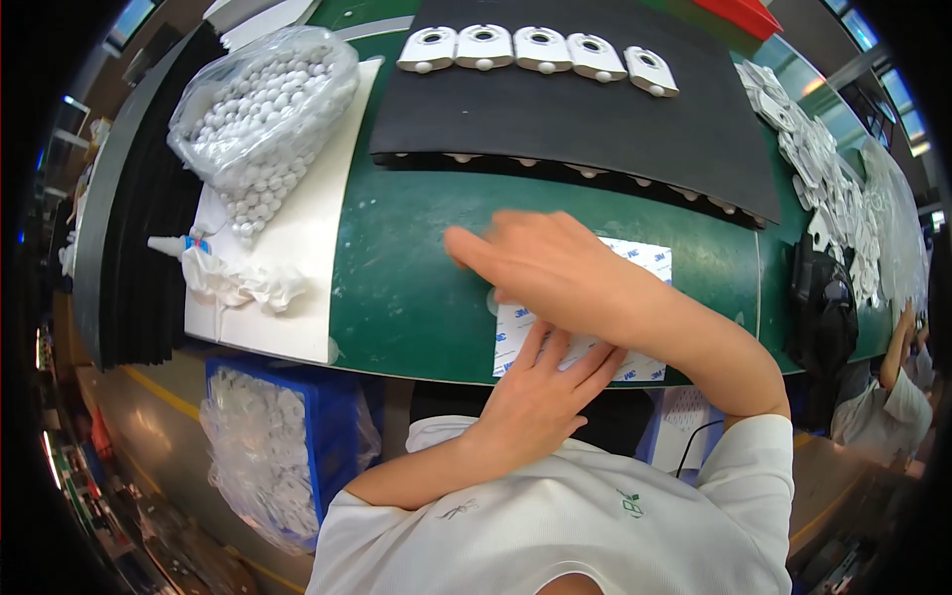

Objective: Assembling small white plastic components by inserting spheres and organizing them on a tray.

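A white sheet [645, 260] with a repeated blue print lies at the near edge of the green table. On its lower part rests my left hand [535, 392], fingers stretched out and partly spread. My right hand [531, 256] reaches across the sheet, over its upper left side. Motion blurs that hand and its fingers point left; whether anything is in them I cannot make out. A small, pale round spot [493, 300] shows at the sheet's left edge, partly under the right hand. My forearm and hands cover much of the sheet.
Several white plastic parts [541, 50] stand in a row on a black board [575, 109] at the back. Left are a bag of white balls [268, 109], a glue bottle [178, 244] and crumpled tissue [243, 283]. White parts [813, 159] pile up at right; a blue crate [332, 446] stands below.
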